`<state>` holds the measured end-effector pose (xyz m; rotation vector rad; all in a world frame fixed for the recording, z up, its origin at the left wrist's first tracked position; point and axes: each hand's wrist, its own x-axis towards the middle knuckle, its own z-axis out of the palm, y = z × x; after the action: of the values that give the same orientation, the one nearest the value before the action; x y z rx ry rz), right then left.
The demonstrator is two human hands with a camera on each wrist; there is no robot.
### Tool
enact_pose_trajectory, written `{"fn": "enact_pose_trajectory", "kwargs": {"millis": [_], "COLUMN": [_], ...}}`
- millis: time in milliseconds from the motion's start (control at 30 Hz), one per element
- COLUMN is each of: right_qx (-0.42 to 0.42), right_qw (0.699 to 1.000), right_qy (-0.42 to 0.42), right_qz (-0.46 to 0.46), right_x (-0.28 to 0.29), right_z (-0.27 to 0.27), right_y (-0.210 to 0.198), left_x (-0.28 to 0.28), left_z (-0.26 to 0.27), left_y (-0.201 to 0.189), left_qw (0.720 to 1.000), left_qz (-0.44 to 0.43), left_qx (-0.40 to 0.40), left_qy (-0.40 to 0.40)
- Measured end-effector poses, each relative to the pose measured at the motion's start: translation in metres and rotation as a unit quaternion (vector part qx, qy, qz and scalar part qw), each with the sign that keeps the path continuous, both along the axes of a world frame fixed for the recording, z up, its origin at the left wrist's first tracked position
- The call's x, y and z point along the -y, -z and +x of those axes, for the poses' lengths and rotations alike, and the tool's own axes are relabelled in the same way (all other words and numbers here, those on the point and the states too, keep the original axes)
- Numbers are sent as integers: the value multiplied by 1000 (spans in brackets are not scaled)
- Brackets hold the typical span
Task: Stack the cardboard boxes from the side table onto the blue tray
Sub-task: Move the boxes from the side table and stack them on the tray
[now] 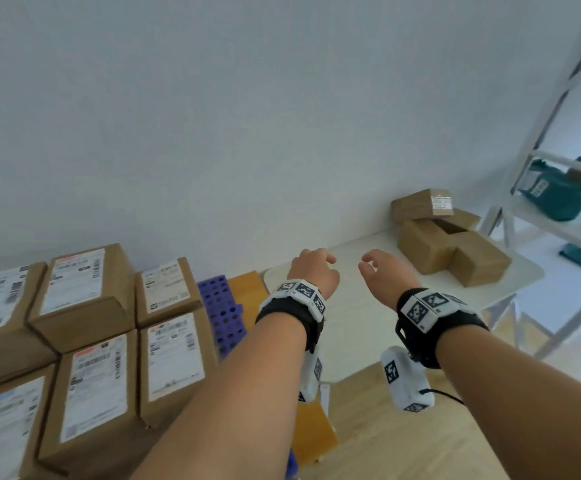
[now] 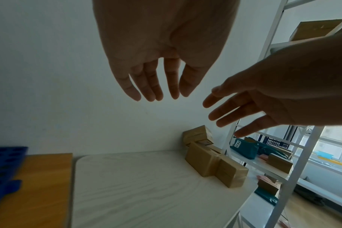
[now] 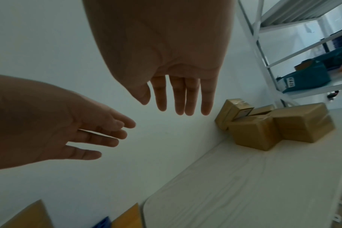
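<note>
Three plain cardboard boxes (image 1: 450, 245) cluster at the far right corner of the white side table (image 1: 358, 306), one leaning against the wall. Several labelled cardboard boxes (image 1: 88, 323) are stacked on the blue tray (image 1: 221, 311) at the left. My left hand (image 1: 315, 266) and right hand (image 1: 380, 271) hover side by side over the side table, short of the plain boxes. Both are empty, with fingers extended and spread. In the left wrist view the left hand (image 2: 156, 74) is open above the table, the boxes (image 2: 213, 160) beyond. The right wrist view shows the right hand (image 3: 178, 92) open, boxes (image 3: 271, 123) ahead.
A white metal shelf rack (image 1: 559, 174) stands just right of the side table, holding teal bags (image 1: 552, 194) and more boxes. A wooden surface (image 1: 247, 289) lies between tray and side table. A white wall runs behind everything.
</note>
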<state>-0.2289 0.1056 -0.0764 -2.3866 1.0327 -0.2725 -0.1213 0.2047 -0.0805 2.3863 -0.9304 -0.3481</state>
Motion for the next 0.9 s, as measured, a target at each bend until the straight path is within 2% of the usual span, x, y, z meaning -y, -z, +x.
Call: {"fn": "enact_pose_trajectory", "kwargs": {"millis": [200, 467, 700, 900], "right_qx": [5, -12, -10, -37], "right_qw": [1000, 997, 998, 998], "right_qy": [22, 40, 44, 41], "right_qz": [19, 59, 52, 26], "right_x": [76, 148, 206, 278], "right_z": [-56, -103, -110, -89], "right_y": [8, 31, 37, 34], "left_x": [85, 161, 228, 298], "left_z": [-49, -89, -91, -70], "left_y": [15, 43, 56, 55], "left_qw": [999, 999, 999, 998], "left_qz": [-26, 0, 5, -12], "left_qx": [-30, -39, -35, -46], "left_qy": [9, 21, 33, 38]}}
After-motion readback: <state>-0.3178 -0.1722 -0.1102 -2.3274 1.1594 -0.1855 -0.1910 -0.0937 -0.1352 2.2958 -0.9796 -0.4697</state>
